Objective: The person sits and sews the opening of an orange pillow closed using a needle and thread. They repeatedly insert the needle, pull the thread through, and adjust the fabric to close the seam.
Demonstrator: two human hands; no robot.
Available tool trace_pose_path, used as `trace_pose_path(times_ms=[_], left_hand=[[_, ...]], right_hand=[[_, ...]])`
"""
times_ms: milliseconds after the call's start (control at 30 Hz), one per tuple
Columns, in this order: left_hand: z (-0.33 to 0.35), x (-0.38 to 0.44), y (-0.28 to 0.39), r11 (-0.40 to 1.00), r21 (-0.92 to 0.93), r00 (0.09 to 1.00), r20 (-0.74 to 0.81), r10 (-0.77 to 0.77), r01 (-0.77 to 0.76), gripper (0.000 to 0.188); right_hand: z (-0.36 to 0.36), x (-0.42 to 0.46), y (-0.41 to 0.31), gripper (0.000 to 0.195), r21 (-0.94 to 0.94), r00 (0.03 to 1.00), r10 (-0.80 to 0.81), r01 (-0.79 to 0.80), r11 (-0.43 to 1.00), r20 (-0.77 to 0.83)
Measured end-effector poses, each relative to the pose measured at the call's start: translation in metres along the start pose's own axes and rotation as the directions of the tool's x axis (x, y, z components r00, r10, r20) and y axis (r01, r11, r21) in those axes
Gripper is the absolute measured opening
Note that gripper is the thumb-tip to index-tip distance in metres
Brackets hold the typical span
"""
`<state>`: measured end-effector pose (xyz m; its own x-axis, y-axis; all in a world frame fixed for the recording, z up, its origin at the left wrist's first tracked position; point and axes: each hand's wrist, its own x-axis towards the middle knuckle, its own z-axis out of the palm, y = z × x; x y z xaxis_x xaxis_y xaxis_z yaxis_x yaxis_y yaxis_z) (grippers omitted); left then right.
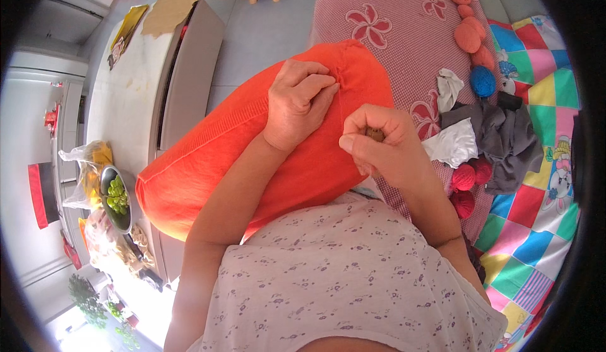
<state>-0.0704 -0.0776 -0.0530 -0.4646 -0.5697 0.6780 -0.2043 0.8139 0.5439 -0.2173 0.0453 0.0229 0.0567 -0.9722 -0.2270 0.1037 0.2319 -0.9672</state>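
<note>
A bright orange knitted garment (227,162) lies across my lap, with a ribbed edge along its far left side. My left hand (300,101) pinches the fabric beside a gathered seam (348,75). From that spot a fine thread (340,103) runs towards my right hand (383,139), whose thumb and forefinger are closed on it. Whether a needle is also between those fingers cannot be seen. A brass-coloured ring thimble (375,134) sits on a finger of the right hand, partly hidden by the curled fingers.
Right, a sofa with a red flowered cover (397,2) holds orange yarn balls (467,37), a blue ball (483,81), crimson balls (463,204), dark grey cloth (509,144) and a checkered quilt (539,210). Left, a table (137,87) bears a bowl of green fruit (117,196) and plastic bags (87,172).
</note>
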Motion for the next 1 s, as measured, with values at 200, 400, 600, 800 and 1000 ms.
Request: trace_pose_path(times_ms=[200,400,600,800,1000], left_hand=[[0.002,-0.001,-0.001,1.000,-0.013,0.999,-0.032,-0.015,0.015,0.029],[-0.003,0.004,0.005,0.994,0.088,0.985,0.164,0.047,-0.062,0.045],[-0.007,0.000,0.025,0.964,0.217,0.929,0.365,0.064,-0.152,0.057],[-0.021,-0.020,0.049,0.945,0.314,0.868,0.490,-0.082,-0.088,0.068],[-0.077,-0.035,0.051,0.875,0.483,0.903,0.355,-0.242,0.044,0.053]], right_hand=[[0.000,-0.003,0.004,0.009,-0.160,0.998,-0.011,0.002,0.987,-0.054],[-0.024,-0.011,-0.004,0.009,-0.506,0.936,-0.290,0.352,0.787,0.201],[-0.068,0.044,-0.012,0.024,-0.700,0.864,-0.467,0.216,0.680,-0.188],[-0.078,0.129,0.031,0.029,-0.946,0.871,-0.491,0.137,0.295,-0.027],[-0.153,0.127,0.056,0.032,-0.914,0.772,-0.519,-0.196,0.355,-0.367]])
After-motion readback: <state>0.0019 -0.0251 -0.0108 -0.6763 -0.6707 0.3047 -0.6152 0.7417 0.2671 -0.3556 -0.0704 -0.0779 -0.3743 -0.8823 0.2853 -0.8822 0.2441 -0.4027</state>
